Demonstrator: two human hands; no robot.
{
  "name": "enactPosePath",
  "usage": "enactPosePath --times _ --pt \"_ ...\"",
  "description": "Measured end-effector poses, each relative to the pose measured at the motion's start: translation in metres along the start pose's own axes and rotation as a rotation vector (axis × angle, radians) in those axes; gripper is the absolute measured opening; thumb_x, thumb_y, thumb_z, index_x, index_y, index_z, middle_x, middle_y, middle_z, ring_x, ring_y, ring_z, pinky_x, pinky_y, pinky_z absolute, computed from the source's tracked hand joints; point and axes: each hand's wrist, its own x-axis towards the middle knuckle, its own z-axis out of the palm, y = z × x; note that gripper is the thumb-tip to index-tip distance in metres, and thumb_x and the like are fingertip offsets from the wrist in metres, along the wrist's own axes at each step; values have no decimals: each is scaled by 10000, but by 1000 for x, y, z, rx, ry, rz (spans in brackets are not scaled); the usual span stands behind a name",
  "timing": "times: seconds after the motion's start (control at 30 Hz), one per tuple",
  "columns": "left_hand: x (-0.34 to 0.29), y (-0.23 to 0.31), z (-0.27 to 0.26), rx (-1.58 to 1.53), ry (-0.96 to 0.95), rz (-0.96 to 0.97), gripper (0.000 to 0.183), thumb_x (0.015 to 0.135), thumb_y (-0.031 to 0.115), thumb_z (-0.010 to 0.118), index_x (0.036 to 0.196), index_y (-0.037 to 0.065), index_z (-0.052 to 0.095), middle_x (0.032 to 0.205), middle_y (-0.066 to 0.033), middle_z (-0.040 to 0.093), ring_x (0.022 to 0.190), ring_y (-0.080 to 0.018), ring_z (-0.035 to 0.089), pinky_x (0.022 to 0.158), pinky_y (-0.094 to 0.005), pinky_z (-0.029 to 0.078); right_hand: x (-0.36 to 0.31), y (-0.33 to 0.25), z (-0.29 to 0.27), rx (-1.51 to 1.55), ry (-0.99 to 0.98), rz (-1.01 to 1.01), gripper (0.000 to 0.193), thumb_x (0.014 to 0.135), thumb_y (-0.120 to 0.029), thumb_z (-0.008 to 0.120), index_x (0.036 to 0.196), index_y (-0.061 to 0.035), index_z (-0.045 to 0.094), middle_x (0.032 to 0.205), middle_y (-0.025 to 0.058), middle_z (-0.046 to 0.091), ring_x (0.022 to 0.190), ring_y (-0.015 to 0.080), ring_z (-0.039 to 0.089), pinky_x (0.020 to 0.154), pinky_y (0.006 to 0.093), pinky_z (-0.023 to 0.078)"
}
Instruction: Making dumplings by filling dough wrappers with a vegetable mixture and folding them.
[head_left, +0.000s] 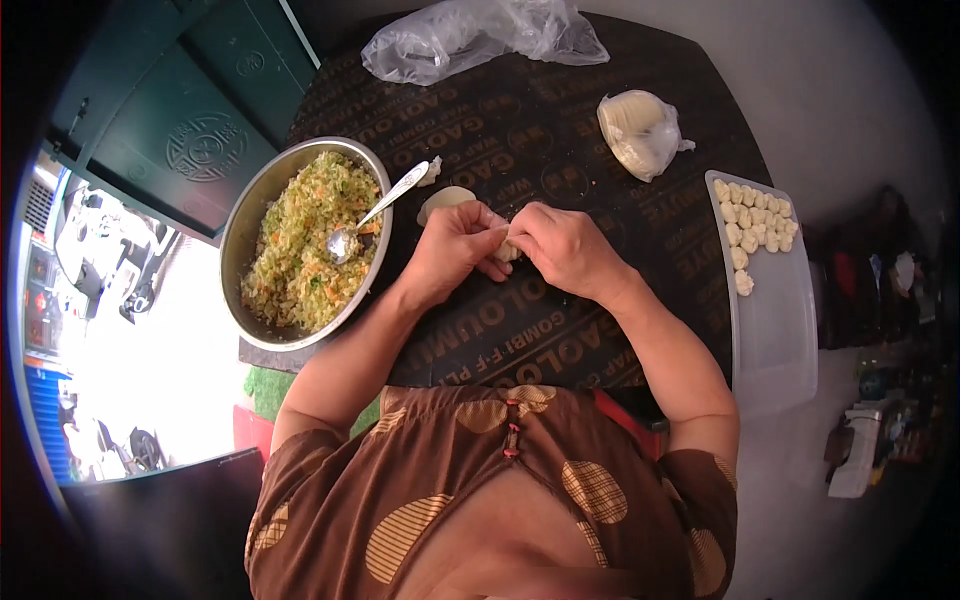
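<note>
Over the middle of the dark table, my left hand (455, 250) and my right hand (565, 245) meet with fingertips pinched on one small pale dumpling (508, 250). Most of it is hidden by my fingers. Just beyond my left hand lies a round, flat dough wrapper (446, 201). To the left stands a steel bowl (232, 270) of chopped green and orange vegetable filling (305, 240). A metal spoon (398, 193) rests in the filling, its handle over the bowl's right rim.
A translucent tray (780, 340) at the right holds rows of finished dumplings (755, 218) at its far end. A bagged stack of wrappers (640, 130) sits at the far right of the table (480, 120). Clear plastic bags (480, 38) lie along the far edge.
</note>
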Motion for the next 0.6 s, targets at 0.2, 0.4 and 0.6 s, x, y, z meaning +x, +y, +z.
enactPosePath --times 0.2,0.4,0.6 --pt "-3 6 0 64 5 36 222 907 47 572 1093 -44 492 865 -146 653 658 -176 651 574 -262 566 5 -7 -6 34 -14 82 152 801 5 643 890 -23 524 831 114 565 761 319 617 622 384 491" --pt "-3 12 -3 -125 39 13 265 893 78 555 1093 -68 461 857 -180 643 654 -228 663 545 -285 565 4 -1 -6 -13 45 4 111 813 3 628 840 -23 524 791 113 556 710 319 605 591 386 477" --pt "-2 5 -2 -167 25 0 152 905 94 557 988 -26 515 853 -154 650 715 -228 689 612 -305 596 2 -2 3 -37 118 17 114 808 13 626 827 -23 519 768 120 557 680 325 603 567 390 469"
